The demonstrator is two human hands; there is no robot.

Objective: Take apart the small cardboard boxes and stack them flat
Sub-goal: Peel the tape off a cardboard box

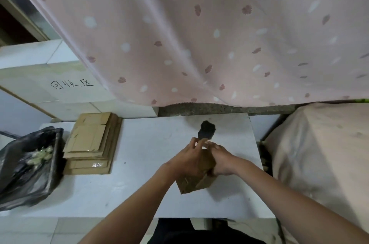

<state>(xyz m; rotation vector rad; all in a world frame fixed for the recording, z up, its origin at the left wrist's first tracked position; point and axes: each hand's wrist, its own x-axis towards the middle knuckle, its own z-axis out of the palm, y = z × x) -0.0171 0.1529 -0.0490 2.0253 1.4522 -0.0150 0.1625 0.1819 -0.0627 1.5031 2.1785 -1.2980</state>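
Head view gives us first the pink curtain, patterned with pale and dark red leaf shapes, hanging across the whole upper part and ending just behind the white table. At the right edge we see a bulky shape under beige cloth, and at the left a black bag gaping open with pale scraps inside. Behind it stands a white block with handwritten characters on its face. On the table's left end, just beside the bag, lies the stack of flattened boxes, brown sheets piled unevenly. Near the middle of the table we find the small cardboard box, tilted and held between both hands above the tabletop. Our left hand covers its left side, grasping it with thumb and fingers curled at the top edge. Our right hand is wrapped around its right side, fingers curled on the top edge close to the left fingertips. Just beyond the fingertips a small black object sits on the table; we cannot tell what it is.
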